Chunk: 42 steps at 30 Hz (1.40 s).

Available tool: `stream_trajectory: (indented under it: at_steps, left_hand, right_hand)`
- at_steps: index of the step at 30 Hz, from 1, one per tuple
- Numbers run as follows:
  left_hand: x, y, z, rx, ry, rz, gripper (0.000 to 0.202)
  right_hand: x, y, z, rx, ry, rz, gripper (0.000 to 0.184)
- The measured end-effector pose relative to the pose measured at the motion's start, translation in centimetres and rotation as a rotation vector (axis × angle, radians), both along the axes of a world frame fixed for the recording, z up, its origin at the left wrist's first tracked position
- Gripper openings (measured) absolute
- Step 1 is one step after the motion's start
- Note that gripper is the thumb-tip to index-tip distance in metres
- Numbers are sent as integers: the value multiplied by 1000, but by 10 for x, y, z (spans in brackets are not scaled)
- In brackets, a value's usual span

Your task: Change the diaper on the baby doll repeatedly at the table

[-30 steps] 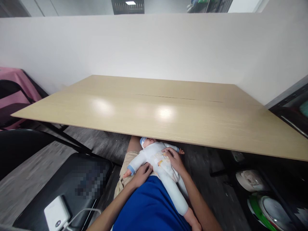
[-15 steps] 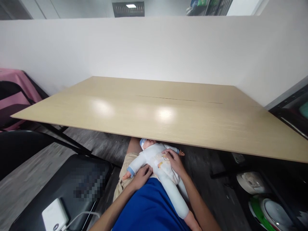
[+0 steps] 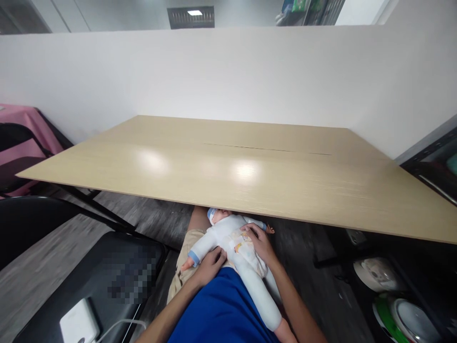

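Observation:
A baby doll (image 3: 232, 238) lies face up across my lap, its legs toward me. It wears a white suit with blue cuffs, a printed pattern on the belly and a blue-and-white cap; the tabletop edge hides part of its head. My left hand (image 3: 211, 265) is closed at the doll's side by the waist, below its outstretched arm, with the fingertips partly hidden. Across the other side of the belly, my right hand (image 3: 260, 242) curls over the printed cloth, holding the doll against my lap.
Above my lap extends a wide wooden table (image 3: 214, 166), up against a white partition (image 3: 228, 71). A black chair (image 3: 103, 267) at my left carries a white power bank (image 3: 79, 321) with a cable and a blurred patch. Lidded containers (image 3: 410, 317) sit on a dark rack low at right.
The whole view has shifted very slightly downward in the picture. Both hands and the doll keep their places.

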State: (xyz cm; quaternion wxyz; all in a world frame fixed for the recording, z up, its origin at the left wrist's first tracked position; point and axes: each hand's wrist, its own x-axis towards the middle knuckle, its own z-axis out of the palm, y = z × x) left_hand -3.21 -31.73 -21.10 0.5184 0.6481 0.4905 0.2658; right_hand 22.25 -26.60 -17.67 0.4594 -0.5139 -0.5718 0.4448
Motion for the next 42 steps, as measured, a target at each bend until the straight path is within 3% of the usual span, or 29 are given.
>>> stream_trajectory:
  at_steps: [22, 30, 32, 34, 36, 39, 40, 42]
  left_hand:
    - [2, -1, 0, 3, 3, 8, 61]
    - [1, -6, 7, 3, 39, -5, 60]
    - [-6, -7, 21, -14, 78, -40, 56]
    - [-19, -9, 49, -33, 144, -109, 52]
    - [-37, -14, 88, -23, 190, -192, 49]
    - [-68, -32, 145, 70, 143, -275, 40]
    - [-78, -42, 157, 126, 120, -241, 39]
    - [-92, -63, 166, 226, 88, -45, 44]
  right_hand:
    - [2, 0, 1, 26, -24, -25, 49]
    - [1, -5, 17, 79, -77, -23, 44]
    - [4, -11, 34, 101, -90, -17, 37]
    - [10, -21, 65, 133, -111, 5, 32]
    - [19, -36, 109, 185, -176, 58, 31]
    - [40, -66, 190, 290, -245, 63, 28]
    - [48, -78, 216, 364, -273, 26, 25]
    - [65, -100, 253, 546, -331, -78, 20]
